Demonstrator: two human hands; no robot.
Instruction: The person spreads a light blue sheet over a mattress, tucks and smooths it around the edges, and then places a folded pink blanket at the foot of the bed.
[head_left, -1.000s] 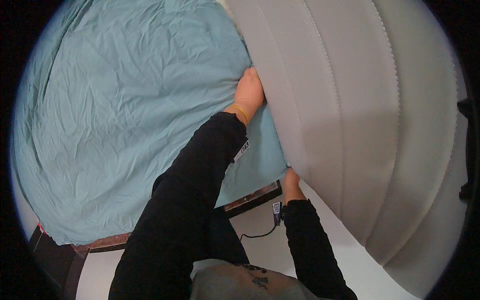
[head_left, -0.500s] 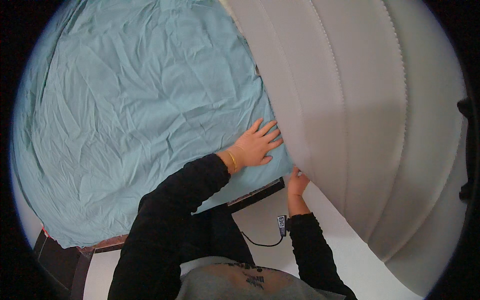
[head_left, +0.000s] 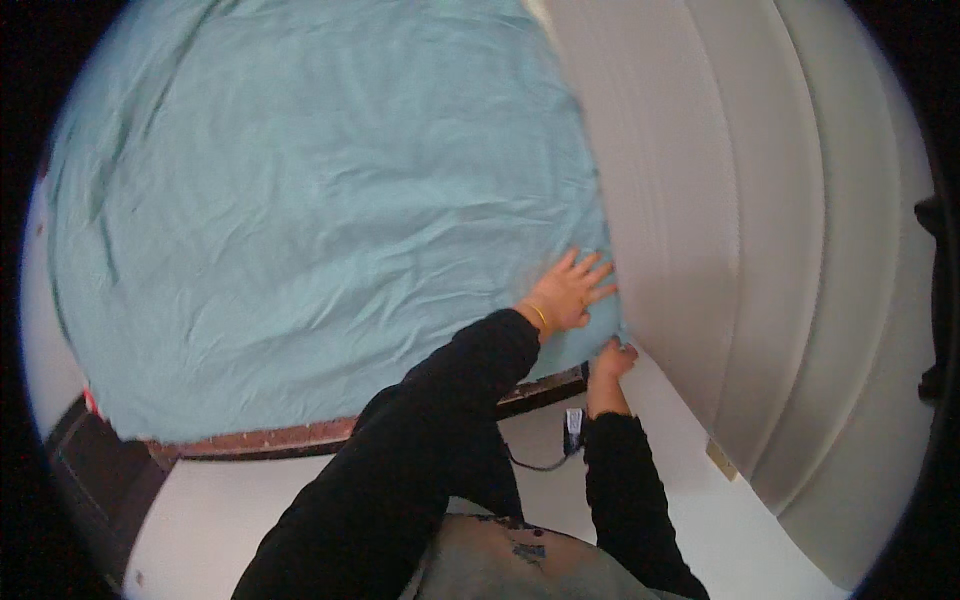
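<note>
A light blue bed sheet [head_left: 330, 200], wrinkled in places, covers the mattress before me. My left hand [head_left: 572, 292] lies flat with spread fingers on the sheet close to its right near corner; a yellow bracelet circles that wrist. Just below that corner, my right hand [head_left: 612, 362] is closed at the sheet's edge, its fingers bent together. What it grips, most likely a bit of the sheet, is too small to make out. The sheet's right side runs along a padded grey headboard [head_left: 680, 200].
Under the sheet's near edge shows a brown bed frame [head_left: 290, 437]. A small dark device with a cable [head_left: 573, 430] hangs by the frame near my right forearm. Pale floor [head_left: 240, 510] lies below, and a dark piece of furniture [head_left: 100, 470] stands at the left.
The view has shifted, and both hands now appear farther right. My left hand still presses on the sheet by the corner, and my right hand stays at the corner's edge.
</note>
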